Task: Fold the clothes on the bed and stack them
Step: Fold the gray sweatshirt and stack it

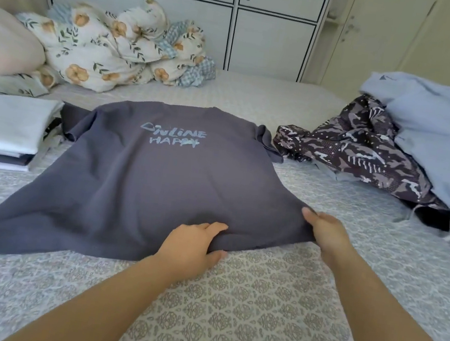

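Two hands grasp the near hem of the grey T-shirt: left hand, right hand. Shirt lies flat, collar away from them, printed "ONLINE HAPPY" facing up.

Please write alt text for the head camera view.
Both hands, left hand and right hand, grip the near hem of a grey T-shirt spread on a bed. Folded stack at left, unfolded clothes at right.
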